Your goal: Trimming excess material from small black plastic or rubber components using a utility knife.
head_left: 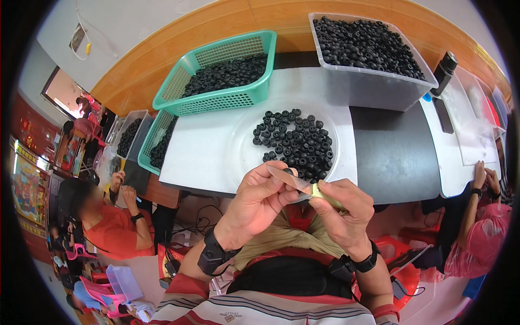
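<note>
My left hand (253,199) is closed, pinching a small round black piece (289,171) between thumb and fingers. My right hand (346,214) grips a small knife (290,180) by its pale yellow-green handle. The blade points up and left, across the fingertips of my left hand and right beside the black piece. Whether the edge cuts into it I cannot tell. Just beyond my hands, a clear round plate (245,145) rests on a white board. A pile of small black round pieces (300,142) with holes in them lies on this plate.
A green basket (216,103) and a clear plastic bin (374,89), both holding similar black pieces, stand at the back. A black bottle (445,73) and a phone (443,115) are at the right. People sit on both sides; an orange-shirted person (114,227) works at left.
</note>
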